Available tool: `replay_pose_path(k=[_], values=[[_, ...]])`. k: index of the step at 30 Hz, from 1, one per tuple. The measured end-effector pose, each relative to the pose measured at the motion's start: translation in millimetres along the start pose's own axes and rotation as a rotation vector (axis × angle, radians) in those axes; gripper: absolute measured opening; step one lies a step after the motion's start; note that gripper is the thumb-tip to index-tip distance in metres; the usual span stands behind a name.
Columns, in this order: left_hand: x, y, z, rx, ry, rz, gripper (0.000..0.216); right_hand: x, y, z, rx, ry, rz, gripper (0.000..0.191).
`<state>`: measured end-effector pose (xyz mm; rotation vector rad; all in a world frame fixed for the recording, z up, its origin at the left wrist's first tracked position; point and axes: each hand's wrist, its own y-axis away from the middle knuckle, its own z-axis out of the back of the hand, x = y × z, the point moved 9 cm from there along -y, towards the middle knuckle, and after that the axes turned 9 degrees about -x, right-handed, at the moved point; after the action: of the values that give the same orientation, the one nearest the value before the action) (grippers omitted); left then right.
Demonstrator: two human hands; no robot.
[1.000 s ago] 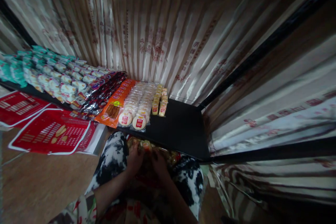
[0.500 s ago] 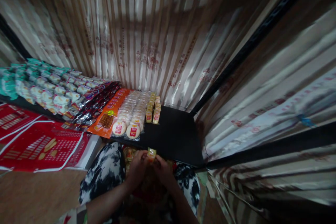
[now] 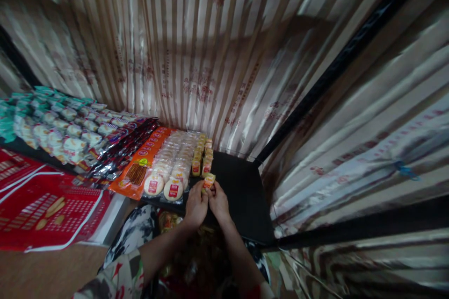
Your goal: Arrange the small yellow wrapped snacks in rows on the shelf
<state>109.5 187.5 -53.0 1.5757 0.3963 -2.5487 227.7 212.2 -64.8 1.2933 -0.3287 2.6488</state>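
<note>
Hands, both the person's own, meet at the front edge of the black shelf (image 3: 242, 201). The left hand (image 3: 195, 205) and right hand (image 3: 219, 202) share one small yellow snack packet (image 3: 209, 181), thumbs and fingertips closed on it and the other fingers curled. Half a second earlier the same packet was held lower, over the lap and short of the shelf. It has since risen and moved forward, and now hangs just in front of the row of like packets (image 3: 201, 159); whether it touches the nearest one cannot be told. It is not yet laid down. Left of the row lie round cakes (image 3: 164, 173) in clear packs and an orange packet (image 3: 138, 173). A bag of packets (image 3: 168, 220) sits in the lap.
</note>
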Motion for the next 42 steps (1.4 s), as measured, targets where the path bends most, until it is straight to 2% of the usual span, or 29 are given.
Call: replay_pose_path(k=[4,9,15,24,30,38,42], values=[[3,-14,-8,0.019,-0.042,0.031,0.045,-2,-20,-8,-0.053,0.126,0.015,0.035],[3,-26,-15,0.023,-0.025,0.028,0.045,-1,-35,-14,-0.050,0.212,0.014,0.041],[7,-30,-21,0.043,-0.026,0.024,0.042,-3,-37,-14,-0.079,0.203,0.013,0.049],[17,-32,-25,-0.004,-0.054,0.010,0.039,0,-37,-22,-0.049,0.233,0.052,0.047],[18,-27,-24,0.015,-0.009,0.028,0.039,3,-28,-14,-0.116,0.116,0.032,0.054],[15,-18,-13,-0.010,0.023,0.025,0.040,-3,-30,-13,-0.164,0.052,0.092,0.049],[18,-13,-16,0.008,0.006,0.003,0.043,-17,-35,-15,-0.160,-0.085,0.003,0.056]])
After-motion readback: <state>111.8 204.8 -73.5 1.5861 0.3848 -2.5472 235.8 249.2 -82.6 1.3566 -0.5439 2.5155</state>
